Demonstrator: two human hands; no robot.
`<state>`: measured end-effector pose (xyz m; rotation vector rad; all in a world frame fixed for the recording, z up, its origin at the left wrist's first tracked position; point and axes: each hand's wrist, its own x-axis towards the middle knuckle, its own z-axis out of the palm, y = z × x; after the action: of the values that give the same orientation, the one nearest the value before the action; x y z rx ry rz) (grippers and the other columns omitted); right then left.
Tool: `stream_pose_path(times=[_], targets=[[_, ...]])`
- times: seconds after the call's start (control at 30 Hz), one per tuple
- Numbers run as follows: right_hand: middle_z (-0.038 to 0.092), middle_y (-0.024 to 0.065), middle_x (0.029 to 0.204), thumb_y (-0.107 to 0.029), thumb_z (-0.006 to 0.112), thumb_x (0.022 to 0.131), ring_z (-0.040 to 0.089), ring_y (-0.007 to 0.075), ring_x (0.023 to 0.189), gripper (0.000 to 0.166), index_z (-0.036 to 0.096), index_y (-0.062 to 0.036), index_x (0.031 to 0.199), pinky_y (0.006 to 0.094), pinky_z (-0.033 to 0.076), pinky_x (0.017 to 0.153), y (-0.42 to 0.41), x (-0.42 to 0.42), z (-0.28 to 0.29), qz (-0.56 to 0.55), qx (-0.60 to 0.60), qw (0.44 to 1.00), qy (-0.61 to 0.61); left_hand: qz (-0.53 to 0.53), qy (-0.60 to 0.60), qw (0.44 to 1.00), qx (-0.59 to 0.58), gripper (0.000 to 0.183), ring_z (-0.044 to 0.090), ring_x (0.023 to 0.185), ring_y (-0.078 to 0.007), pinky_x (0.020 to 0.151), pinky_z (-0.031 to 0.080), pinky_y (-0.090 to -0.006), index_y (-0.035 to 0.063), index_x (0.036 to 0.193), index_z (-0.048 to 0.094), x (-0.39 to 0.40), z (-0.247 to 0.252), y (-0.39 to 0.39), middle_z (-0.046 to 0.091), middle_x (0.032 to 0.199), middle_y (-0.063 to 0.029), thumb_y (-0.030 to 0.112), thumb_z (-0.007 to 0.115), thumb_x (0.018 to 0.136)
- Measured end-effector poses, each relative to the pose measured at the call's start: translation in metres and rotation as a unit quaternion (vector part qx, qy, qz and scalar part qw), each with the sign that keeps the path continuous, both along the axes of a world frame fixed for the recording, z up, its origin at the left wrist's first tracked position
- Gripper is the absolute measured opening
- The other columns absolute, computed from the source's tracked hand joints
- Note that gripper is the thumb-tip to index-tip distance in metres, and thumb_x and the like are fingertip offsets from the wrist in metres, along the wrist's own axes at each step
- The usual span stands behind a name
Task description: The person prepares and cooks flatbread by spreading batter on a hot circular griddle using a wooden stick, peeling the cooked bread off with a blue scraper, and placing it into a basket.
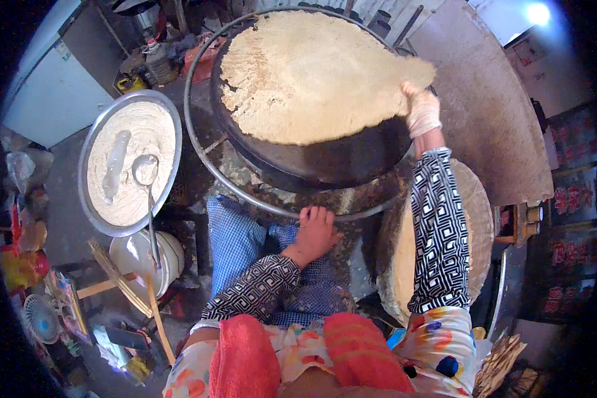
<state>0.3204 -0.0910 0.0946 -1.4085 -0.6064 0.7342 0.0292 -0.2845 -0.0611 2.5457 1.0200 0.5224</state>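
Observation:
A large thin flatbread (303,74) lies over a round black griddle (328,159), its right part lifted. Wearing a pale glove, my right hand (420,107) grips the flatbread's right edge. My left hand (318,235) rests near the metal ring (258,203) around the griddle, at its front, fingers curled; whether it grips the ring I cannot tell. The griddle's front part is bare and dark. Left of it, a metal basin (86,149) holds pale batter, with a ladle (151,199) and a clear plastic bottle (115,169) in it.
A round container (480,239) with flatbread inside stands under my right forearm. Beyond it is a broad brown board (482,99). A white bucket (171,258) stands below the basin, near wooden sticks (119,278). A capped jug (160,62) is at the back left.

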Motion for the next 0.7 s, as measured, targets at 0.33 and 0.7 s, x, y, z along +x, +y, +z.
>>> stream_pose_path(times=[0.33,0.7], targets=[[0.062,0.0154,0.110,-0.010,0.070,0.076,0.060,0.0265,0.099,0.042,0.058,0.0084,0.112,0.0382,0.050,0.085,-0.108,0.046,-0.045,-0.061,0.043,0.993,0.094,-0.001,0.029,0.999,0.031,0.049,0.049,0.099,-0.0317,0.092,0.032,-0.0466,0.0018,0.096,0.058,-0.056,0.009,0.037,0.055,0.095,-0.0148,0.047,0.063,0.079],[0.068,0.0104,0.101,-0.021,0.060,0.082,0.064,0.0257,0.088,0.026,0.067,-0.0068,0.102,0.0365,0.051,0.077,-0.445,0.310,-0.120,0.032,-0.251,0.780,-0.572,-0.034,0.131,0.989,0.058,0.054,0.049,0.098,-0.0350,0.092,0.034,-0.0472,0.0017,0.101,0.059,-0.115,0.019,0.102,0.056,0.098,-0.0159,0.048,0.066,0.075]])
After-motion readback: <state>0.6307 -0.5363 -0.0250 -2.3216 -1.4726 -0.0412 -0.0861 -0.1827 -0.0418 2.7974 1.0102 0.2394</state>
